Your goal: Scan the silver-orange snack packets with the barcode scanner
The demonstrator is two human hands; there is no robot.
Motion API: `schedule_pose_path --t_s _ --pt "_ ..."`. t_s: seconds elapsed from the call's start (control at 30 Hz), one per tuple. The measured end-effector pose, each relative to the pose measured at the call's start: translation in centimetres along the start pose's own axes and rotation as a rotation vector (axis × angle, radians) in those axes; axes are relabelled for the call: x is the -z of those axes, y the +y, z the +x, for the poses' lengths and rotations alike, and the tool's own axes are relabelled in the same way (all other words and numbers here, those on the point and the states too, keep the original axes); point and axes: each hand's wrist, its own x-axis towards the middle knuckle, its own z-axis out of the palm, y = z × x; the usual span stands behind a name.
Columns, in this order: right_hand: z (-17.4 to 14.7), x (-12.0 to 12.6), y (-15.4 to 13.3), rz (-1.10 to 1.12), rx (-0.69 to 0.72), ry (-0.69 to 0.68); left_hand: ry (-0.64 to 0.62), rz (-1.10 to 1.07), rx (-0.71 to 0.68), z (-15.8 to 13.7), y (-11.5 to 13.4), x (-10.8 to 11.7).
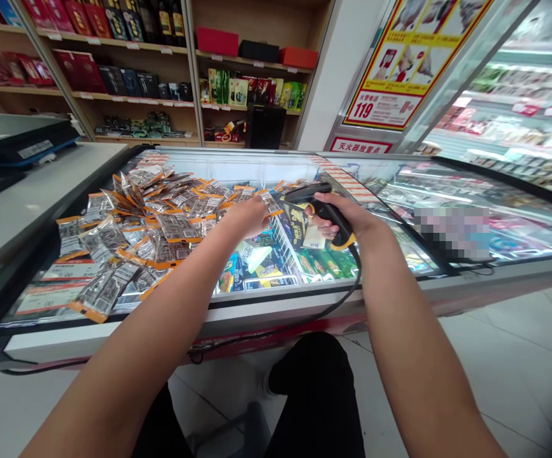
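My right hand (337, 216) is wrapped round the handle of a black and orange barcode scanner (311, 193), its head pointing left over the freezer. A cable (337, 308) runs down from the handle and off to the left. Close to the scanner's front, my left hand (251, 216) is closed on a small clear snack packet (270, 203) with orange edges and a printed barcode. Beside and beyond the left hand, a heap of similar packets (175, 226) lies on the glass lid of the chest freezer (113, 331). Bagged frozen goods (266, 261) show below the hands.
Shelves (137, 98) with boxes and bottles stand behind the freezer. At left is a counter (51, 191) with a black device (18, 152). A fire-safety poster (385, 114) hangs on the pillar. My knees are close to the freezer's front.
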Motion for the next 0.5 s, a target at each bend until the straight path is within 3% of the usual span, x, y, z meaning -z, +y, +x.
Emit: schedule_pose_path --t_s 0.17,0.37,0.5 --pt "2.1 0.3 0.4 0.277 0.196 0.234 0.072 0.122 0.135 0.1 -0.2 -0.1" --pt "4.8 0.8 0.4 0.444 0.476 0.482 0.226 0.223 0.098 1.1 2.9 0.0" --pt "6.2 1.0 0.7 0.475 0.556 0.51 0.072 0.126 -0.037 5.4 5.7 -1.8"
